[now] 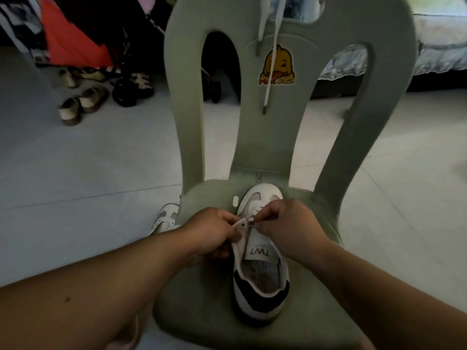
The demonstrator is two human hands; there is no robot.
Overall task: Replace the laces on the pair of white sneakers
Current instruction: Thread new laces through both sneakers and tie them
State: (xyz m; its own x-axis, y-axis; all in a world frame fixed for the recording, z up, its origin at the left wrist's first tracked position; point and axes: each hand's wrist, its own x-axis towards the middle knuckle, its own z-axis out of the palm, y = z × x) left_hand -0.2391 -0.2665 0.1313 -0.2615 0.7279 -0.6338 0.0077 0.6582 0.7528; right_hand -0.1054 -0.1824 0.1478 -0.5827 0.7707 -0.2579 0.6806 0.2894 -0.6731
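White sneaker (261, 281), head view: lies on the seat of a green plastic chair (252, 147), toe toward the backrest, heel toward the wearer. The visible eyelets look bare.
Left hand (214, 232): fingers pinch the shoe's left eyelet flap and lift it, probably to open a hole for threading.
Right hand (286, 223): fingers pressed together in a pinch at the flap's tip. Whether a lace end lies between them is too small to tell.
White lace (263, 24): draped over the backrest, hanging past a duck sticker (276, 68), well apart from both hands.
Second sneaker (166, 218): on the floor just beside the seat's left edge, partly hidden by it.
Other shoes (80, 103): far left on the floor.
Obstruction: both hands cover the forefoot and hide the lower eyelets.
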